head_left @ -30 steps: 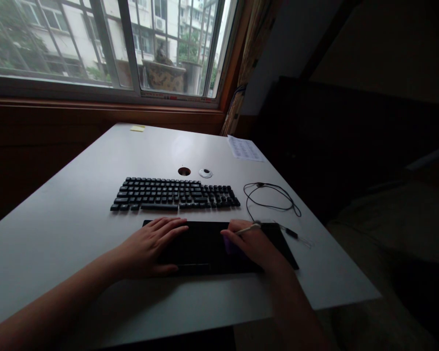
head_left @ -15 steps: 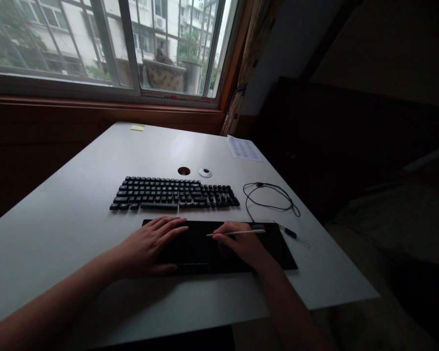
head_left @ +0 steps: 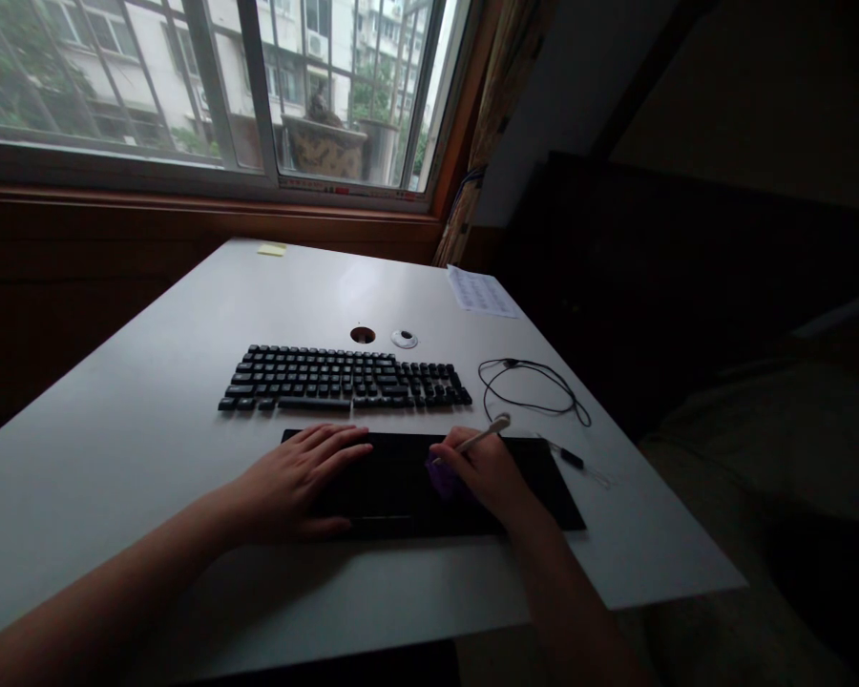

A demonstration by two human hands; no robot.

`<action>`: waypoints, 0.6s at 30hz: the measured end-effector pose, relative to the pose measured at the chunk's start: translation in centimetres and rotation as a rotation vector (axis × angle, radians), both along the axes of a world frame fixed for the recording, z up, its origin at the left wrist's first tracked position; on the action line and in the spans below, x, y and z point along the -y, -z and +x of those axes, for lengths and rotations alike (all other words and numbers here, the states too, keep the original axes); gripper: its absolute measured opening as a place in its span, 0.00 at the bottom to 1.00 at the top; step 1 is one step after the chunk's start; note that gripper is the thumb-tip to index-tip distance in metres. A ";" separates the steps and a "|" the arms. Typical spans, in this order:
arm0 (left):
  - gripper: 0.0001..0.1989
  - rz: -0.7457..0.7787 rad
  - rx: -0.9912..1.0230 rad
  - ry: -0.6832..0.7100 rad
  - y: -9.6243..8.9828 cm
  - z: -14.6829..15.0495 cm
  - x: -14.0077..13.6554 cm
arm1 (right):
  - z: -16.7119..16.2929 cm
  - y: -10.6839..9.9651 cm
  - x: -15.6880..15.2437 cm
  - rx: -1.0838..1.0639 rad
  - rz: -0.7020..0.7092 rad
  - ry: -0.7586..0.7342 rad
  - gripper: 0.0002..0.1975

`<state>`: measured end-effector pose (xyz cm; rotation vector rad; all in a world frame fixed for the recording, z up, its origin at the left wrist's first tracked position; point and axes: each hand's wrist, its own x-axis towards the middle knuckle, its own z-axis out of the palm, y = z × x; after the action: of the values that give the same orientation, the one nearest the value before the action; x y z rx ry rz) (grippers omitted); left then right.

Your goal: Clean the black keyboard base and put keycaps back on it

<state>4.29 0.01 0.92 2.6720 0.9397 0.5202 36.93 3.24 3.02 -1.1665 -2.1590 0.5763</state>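
Observation:
My left hand [head_left: 305, 487] lies with its fingers stretched out over the left end of a flat black slab [head_left: 393, 520], holding it against the table. The slab has a cable at its back edge and looks like a keyboard base. My right hand [head_left: 491, 472] is closed around a thin white stick [head_left: 483, 436], tilted up to the right, with a wider rounded end. Below those fingers a crumpled purple thing [head_left: 440, 477] shows on the slab; its kind is unclear, and the hand partly hides it. Behind the slab, black keycaps [head_left: 329, 377] lie in a keyboard layout.
A looped black cable [head_left: 536, 410] and a small black-handled tool [head_left: 571, 459] lie to the right on the white table [head_left: 136, 410]. Farther back are a round hole [head_left: 363, 335], its white cover [head_left: 405, 339], printed paper [head_left: 483, 293] and yellow notes [head_left: 272, 250].
My right hand has turned, so the white stick's wide end has swung up and left. More of the purple thing shows. My left hand stays put.

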 end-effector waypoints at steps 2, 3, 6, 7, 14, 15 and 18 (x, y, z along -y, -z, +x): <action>0.44 0.000 0.001 0.001 0.0 0.0 0.0 | 0.0 0.1 -0.1 -0.020 -0.036 0.000 0.23; 0.44 -0.001 0.002 0.001 0.1 0.0 0.0 | 0.1 0.1 -0.1 -0.040 -0.056 0.001 0.23; 0.45 -0.002 0.002 0.000 0.0 0.0 0.0 | 0.4 0.4 -0.1 -0.121 -0.122 -0.007 0.20; 0.45 -0.002 -0.001 -0.002 0.0 0.0 0.0 | 0.5 0.5 -0.1 -0.143 -0.142 -0.010 0.19; 0.44 0.007 -0.052 -0.006 -0.2 0.0 0.1 | 0.1 0.6 0.1 -0.208 -0.182 -0.086 0.15; 0.44 0.007 -0.054 -0.009 -0.2 0.0 0.1 | -0.1 0.6 0.1 -0.197 -0.174 -0.108 0.15; 0.44 0.011 -0.057 -0.011 -0.2 0.1 0.1 | -0.6 0.7 0.3 -0.136 -0.109 -0.120 0.13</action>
<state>4.35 -0.11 1.17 2.7056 0.9710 0.4553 36.38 2.90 2.32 -1.0264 -2.1130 0.8118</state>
